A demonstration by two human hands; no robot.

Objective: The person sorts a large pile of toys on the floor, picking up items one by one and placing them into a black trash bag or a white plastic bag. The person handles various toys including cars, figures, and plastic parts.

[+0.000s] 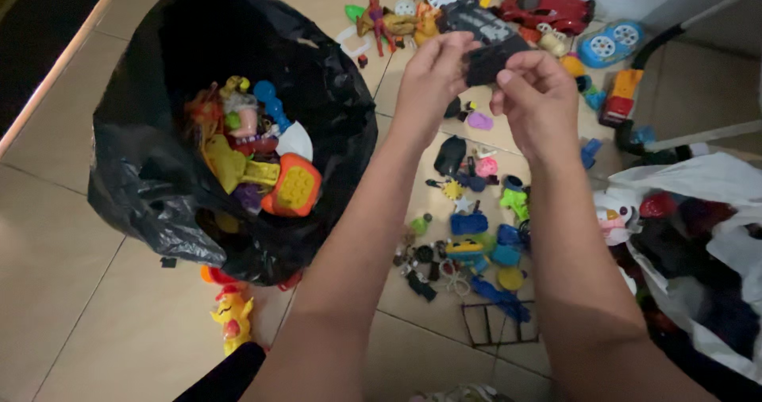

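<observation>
Beige floor tiles [71, 291] with thin dark grout lines fill the view, smooth and slightly glossy, and small toys lie scattered across them. Both hands are raised above this litter, pinching one dark toy piece [488, 62] between them. The left hand [432, 76] grips its left end with thumb and fingertips closed on it; the right hand [540, 96] clamps the right end the same way, fingers curled. The piece is flat, blackish and matte, roughly rectangular, and its long axis runs left to right, tilted a little upward toward the right. Finer detail on it cannot be made out.

To the left stands a black plastic bag [159, 180], crinkled and shiny, its mouth open and holding bright hard-plastic toys, among them an orange block [295, 186] with rounded corners and a yellow bumpy face. Just below the bag lies a yellow and red figure [230, 316]. Far up the floor rests a glossy red toy car [548, 9], and beside it a blue piece with two white wheels [609, 43]. Under the hands sit small blue, green, pink and black bits, and a thin black rectangular frame [500, 324] lies flat near the bottom. At the right edge a white plastic bag [706, 181], soft and wrinkled, holds dark and red items.
</observation>
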